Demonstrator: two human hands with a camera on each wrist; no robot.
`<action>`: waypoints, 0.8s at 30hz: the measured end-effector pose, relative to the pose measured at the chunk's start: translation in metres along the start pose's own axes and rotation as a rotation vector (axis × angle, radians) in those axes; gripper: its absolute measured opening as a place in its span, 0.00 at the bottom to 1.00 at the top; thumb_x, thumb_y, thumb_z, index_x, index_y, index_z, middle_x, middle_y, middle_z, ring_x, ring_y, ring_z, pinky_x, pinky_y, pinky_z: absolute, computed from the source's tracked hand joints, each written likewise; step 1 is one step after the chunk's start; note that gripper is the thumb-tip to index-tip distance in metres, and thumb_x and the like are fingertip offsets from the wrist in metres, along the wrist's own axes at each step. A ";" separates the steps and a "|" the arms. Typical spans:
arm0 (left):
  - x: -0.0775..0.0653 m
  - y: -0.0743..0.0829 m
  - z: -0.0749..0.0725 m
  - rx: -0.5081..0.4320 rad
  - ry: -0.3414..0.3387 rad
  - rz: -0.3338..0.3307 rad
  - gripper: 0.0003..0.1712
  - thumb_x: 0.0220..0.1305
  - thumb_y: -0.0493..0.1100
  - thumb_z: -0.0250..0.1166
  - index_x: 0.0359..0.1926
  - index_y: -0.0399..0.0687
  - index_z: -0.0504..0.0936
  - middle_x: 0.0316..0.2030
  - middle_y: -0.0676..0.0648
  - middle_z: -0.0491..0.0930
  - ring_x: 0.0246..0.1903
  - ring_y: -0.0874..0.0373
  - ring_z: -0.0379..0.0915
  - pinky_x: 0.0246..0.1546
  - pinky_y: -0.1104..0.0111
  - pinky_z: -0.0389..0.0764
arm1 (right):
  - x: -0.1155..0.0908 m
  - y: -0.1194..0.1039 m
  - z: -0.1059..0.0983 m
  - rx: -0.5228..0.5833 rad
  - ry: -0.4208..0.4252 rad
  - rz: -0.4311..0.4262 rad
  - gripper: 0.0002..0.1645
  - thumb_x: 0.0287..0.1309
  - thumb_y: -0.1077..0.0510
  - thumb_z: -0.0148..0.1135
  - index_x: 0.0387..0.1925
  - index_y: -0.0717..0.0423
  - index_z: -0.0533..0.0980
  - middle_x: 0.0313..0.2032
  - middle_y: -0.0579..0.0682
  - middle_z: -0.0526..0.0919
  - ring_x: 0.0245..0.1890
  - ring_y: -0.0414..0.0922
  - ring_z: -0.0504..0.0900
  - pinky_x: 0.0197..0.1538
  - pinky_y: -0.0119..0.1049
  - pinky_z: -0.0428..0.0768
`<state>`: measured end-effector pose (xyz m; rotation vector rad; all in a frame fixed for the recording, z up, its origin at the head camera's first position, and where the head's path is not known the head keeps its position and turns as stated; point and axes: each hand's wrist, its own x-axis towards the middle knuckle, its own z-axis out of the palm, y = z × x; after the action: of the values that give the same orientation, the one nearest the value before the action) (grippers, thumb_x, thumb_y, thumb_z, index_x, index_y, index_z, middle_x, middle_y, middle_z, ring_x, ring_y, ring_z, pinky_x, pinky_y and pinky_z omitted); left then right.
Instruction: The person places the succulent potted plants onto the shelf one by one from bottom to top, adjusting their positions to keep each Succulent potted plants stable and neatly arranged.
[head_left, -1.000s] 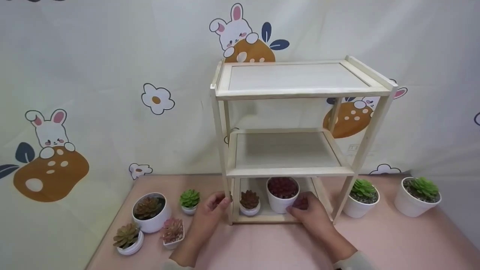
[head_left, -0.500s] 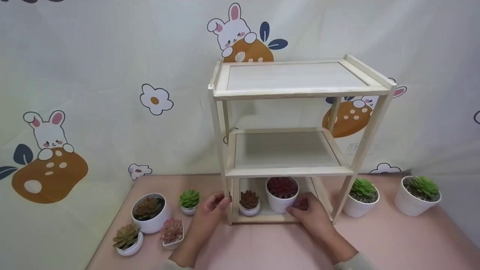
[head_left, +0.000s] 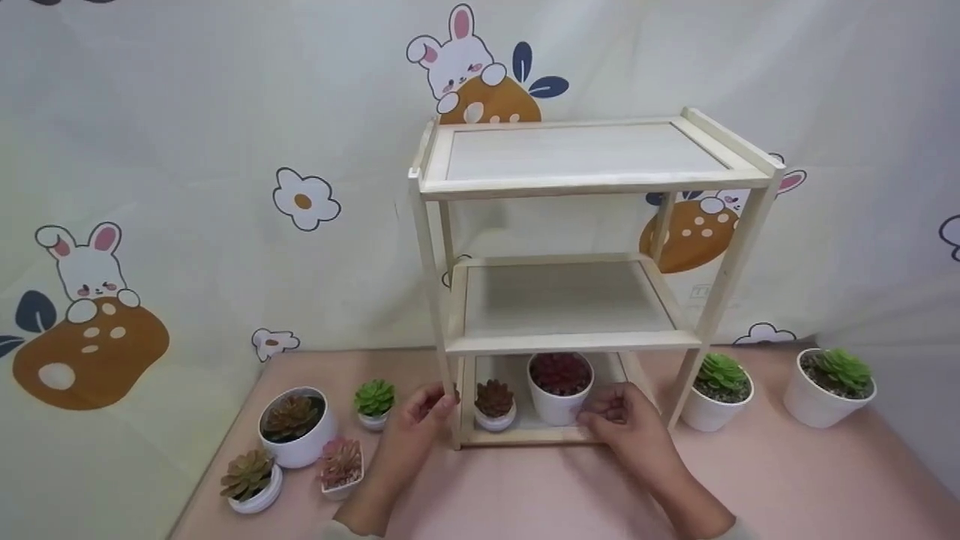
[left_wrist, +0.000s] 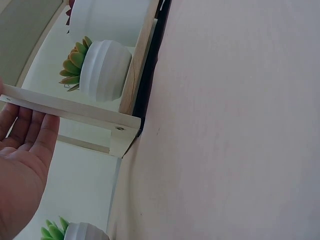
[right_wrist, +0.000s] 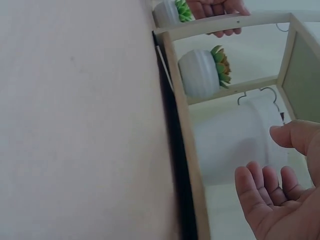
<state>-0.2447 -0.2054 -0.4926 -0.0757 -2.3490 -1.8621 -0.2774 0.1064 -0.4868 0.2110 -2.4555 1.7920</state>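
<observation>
The left hand (head_left: 421, 420) grips the front left post of a pale wooden shelf (head_left: 577, 343); in the left wrist view its fingers (left_wrist: 37, 131) lie along that post. On the bottom tier stand a small brownish succulent in a ribbed white pot (head_left: 495, 409) and, to its right, a dark red succulent in a larger white pot (head_left: 561, 405). Right of the larger pot is the right hand (head_left: 630, 424). Its thumb and curved fingers are spread apart in the right wrist view, with nothing between them, close in front of the pot's wall.
Left of the shelf are a brown succulent (head_left: 296, 427), an olive one (head_left: 251, 480), a pink one (head_left: 342, 469) and a small green one (head_left: 373, 401), all potted. Two green succulents in white pots (head_left: 718, 394) (head_left: 831, 386) stand to the right. A patterned cloth hangs behind.
The right hand's fingers have loosened and drawn slightly away from the larger pot. The left hand stays on the post. The head view has shifted a little.
</observation>
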 end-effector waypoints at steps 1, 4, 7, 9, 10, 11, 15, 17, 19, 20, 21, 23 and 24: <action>0.000 0.000 0.000 0.001 0.002 0.002 0.27 0.65 0.59 0.59 0.56 0.47 0.77 0.51 0.48 0.80 0.55 0.55 0.74 0.57 0.63 0.74 | -0.002 -0.003 -0.002 0.008 0.000 0.004 0.21 0.46 0.63 0.74 0.40 0.63 0.72 0.36 0.55 0.79 0.36 0.42 0.78 0.42 0.29 0.78; 0.000 -0.001 0.000 -0.012 0.000 0.017 0.24 0.65 0.58 0.60 0.54 0.49 0.78 0.50 0.48 0.80 0.54 0.55 0.74 0.56 0.64 0.75 | -0.008 -0.013 -0.010 0.053 -0.002 0.019 0.22 0.47 0.66 0.72 0.41 0.65 0.70 0.38 0.58 0.77 0.36 0.43 0.79 0.42 0.29 0.79; 0.001 -0.002 0.000 -0.023 -0.008 0.024 0.24 0.65 0.59 0.60 0.54 0.51 0.78 0.50 0.47 0.79 0.54 0.55 0.74 0.54 0.64 0.75 | -0.013 -0.022 -0.019 0.099 0.010 0.013 0.21 0.48 0.68 0.71 0.41 0.65 0.70 0.38 0.58 0.77 0.36 0.43 0.79 0.42 0.30 0.80; 0.001 -0.002 0.000 -0.024 -0.010 0.022 0.24 0.65 0.59 0.60 0.54 0.51 0.78 0.50 0.48 0.79 0.54 0.56 0.73 0.54 0.65 0.75 | -0.015 -0.027 -0.026 0.113 0.027 0.000 0.20 0.49 0.68 0.70 0.41 0.65 0.70 0.38 0.57 0.76 0.37 0.43 0.80 0.42 0.29 0.80; 0.001 -0.002 0.000 -0.021 -0.009 0.020 0.24 0.65 0.59 0.60 0.55 0.51 0.78 0.50 0.48 0.79 0.54 0.56 0.74 0.54 0.65 0.75 | -0.016 -0.029 -0.030 0.111 0.035 -0.008 0.20 0.49 0.68 0.70 0.41 0.65 0.70 0.38 0.57 0.76 0.37 0.42 0.80 0.42 0.29 0.80; 0.001 -0.002 0.000 -0.022 -0.009 0.019 0.24 0.65 0.59 0.60 0.55 0.51 0.78 0.50 0.48 0.80 0.54 0.56 0.74 0.54 0.65 0.75 | -0.017 -0.032 -0.035 0.109 0.042 -0.013 0.20 0.50 0.67 0.70 0.41 0.65 0.69 0.38 0.57 0.76 0.37 0.41 0.80 0.42 0.29 0.80; 0.001 -0.002 0.000 -0.019 -0.004 0.017 0.24 0.65 0.58 0.60 0.54 0.50 0.78 0.49 0.47 0.80 0.54 0.55 0.74 0.55 0.64 0.75 | -0.021 -0.044 -0.053 0.105 0.072 -0.038 0.21 0.53 0.63 0.70 0.44 0.66 0.69 0.39 0.57 0.77 0.39 0.41 0.80 0.44 0.28 0.80; 0.001 -0.002 0.000 -0.017 -0.004 0.019 0.24 0.65 0.57 0.60 0.55 0.48 0.77 0.49 0.47 0.80 0.54 0.55 0.74 0.55 0.65 0.75 | -0.022 -0.051 -0.062 0.126 0.099 -0.055 0.22 0.54 0.63 0.69 0.44 0.67 0.68 0.39 0.56 0.78 0.39 0.42 0.81 0.44 0.28 0.81; 0.000 -0.002 0.000 -0.010 -0.003 0.016 0.24 0.65 0.57 0.60 0.55 0.48 0.77 0.49 0.47 0.80 0.54 0.55 0.74 0.55 0.65 0.75 | -0.024 -0.057 -0.071 0.186 0.138 -0.078 0.20 0.55 0.64 0.68 0.44 0.69 0.68 0.37 0.54 0.79 0.38 0.42 0.82 0.43 0.29 0.82; 0.000 -0.002 0.000 -0.010 -0.003 0.017 0.25 0.65 0.57 0.60 0.55 0.46 0.77 0.49 0.47 0.80 0.54 0.55 0.74 0.55 0.65 0.75 | -0.024 -0.059 -0.075 0.219 0.161 -0.093 0.19 0.55 0.65 0.67 0.43 0.70 0.68 0.35 0.53 0.79 0.37 0.42 0.82 0.42 0.30 0.82; 0.000 -0.002 0.000 -0.007 -0.002 0.017 0.25 0.65 0.57 0.60 0.56 0.46 0.77 0.49 0.47 0.80 0.54 0.55 0.74 0.55 0.66 0.75 | -0.025 -0.062 -0.080 0.259 0.184 -0.110 0.18 0.56 0.66 0.66 0.43 0.70 0.68 0.35 0.53 0.80 0.36 0.42 0.82 0.41 0.31 0.82; 0.000 -0.001 0.000 -0.010 -0.003 0.016 0.26 0.66 0.57 0.60 0.56 0.44 0.77 0.49 0.46 0.80 0.54 0.55 0.74 0.55 0.66 0.75 | -0.025 -0.065 -0.088 0.338 0.231 -0.145 0.15 0.57 0.69 0.63 0.41 0.72 0.68 0.33 0.53 0.80 0.33 0.43 0.83 0.39 0.32 0.83; 0.000 -0.001 0.000 -0.012 -0.003 0.018 0.27 0.66 0.57 0.60 0.56 0.43 0.76 0.50 0.46 0.80 0.54 0.55 0.74 0.54 0.67 0.75 | -0.024 -0.066 -0.092 0.365 0.251 -0.158 0.14 0.58 0.69 0.62 0.41 0.72 0.67 0.33 0.53 0.80 0.32 0.43 0.83 0.39 0.33 0.83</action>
<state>-0.2445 -0.2058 -0.4936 -0.1010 -2.3309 -1.8696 -0.2429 0.1752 -0.4005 0.1866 -1.8804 2.0398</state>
